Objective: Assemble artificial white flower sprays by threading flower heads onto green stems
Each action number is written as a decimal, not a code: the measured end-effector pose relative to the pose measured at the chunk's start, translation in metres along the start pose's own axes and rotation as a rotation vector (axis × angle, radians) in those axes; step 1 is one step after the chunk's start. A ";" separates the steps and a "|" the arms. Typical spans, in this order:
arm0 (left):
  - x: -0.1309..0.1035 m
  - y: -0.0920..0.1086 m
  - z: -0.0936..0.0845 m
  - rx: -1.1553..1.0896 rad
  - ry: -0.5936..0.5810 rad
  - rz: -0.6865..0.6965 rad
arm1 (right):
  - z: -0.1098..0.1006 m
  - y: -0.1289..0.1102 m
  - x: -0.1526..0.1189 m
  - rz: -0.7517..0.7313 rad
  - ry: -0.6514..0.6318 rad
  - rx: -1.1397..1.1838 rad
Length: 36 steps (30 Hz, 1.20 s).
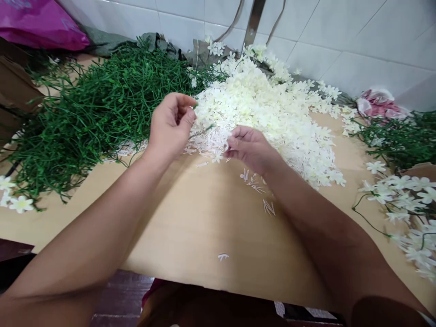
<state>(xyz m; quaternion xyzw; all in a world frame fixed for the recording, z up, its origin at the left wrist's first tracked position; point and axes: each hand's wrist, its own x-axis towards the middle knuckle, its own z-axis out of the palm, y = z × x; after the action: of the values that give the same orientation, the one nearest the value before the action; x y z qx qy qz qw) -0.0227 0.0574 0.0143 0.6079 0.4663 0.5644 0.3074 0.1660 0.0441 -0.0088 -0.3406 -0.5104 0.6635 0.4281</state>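
My left hand (pixel 172 120) is closed in a pinch on a thin green plastic stem (pixel 209 128); bits of green show at its fingertips and a little to the right. Facing it, my right hand (pixel 250 147) is also pinched, with a speck of white at the fingertips too small to name. Just below those fingers is a white artificial flower (pixel 217 157); whether they touch it I cannot tell. Beyond both hands rises a heap of white artificial flowers (pixel 252 97). Small white plastic pins (pixel 207 144) are spread at its near edge.
A large pile of green stems (pixel 112 100) covers the left of the tan table (pixel 204 218). Flowered stems (pixel 408 195) lie at the right edge, near more greenery (pixel 402 138). A pink bag (pixel 41 25) sits back left, and white tiled wall (pixel 327 41) stands behind.
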 end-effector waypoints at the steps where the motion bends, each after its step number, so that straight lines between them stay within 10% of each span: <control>1: 0.003 0.001 -0.002 -0.083 0.029 -0.053 | 0.010 0.007 -0.002 0.031 -0.062 0.029; 6: 0.001 0.006 -0.001 -0.214 -0.038 -0.146 | 0.043 0.027 -0.008 0.111 -0.309 -0.021; 14: -0.015 -0.003 0.014 0.037 -0.534 -0.245 | -0.007 0.013 0.002 0.046 0.009 0.156; 36: -0.018 -0.010 0.015 -0.272 -0.546 -0.440 | -0.008 0.017 0.004 0.078 0.003 0.208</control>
<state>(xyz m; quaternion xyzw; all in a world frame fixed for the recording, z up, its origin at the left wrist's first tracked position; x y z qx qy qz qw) -0.0088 0.0470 -0.0051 0.5749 0.4072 0.3590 0.6123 0.1675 0.0490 -0.0270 -0.3151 -0.4246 0.7285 0.4356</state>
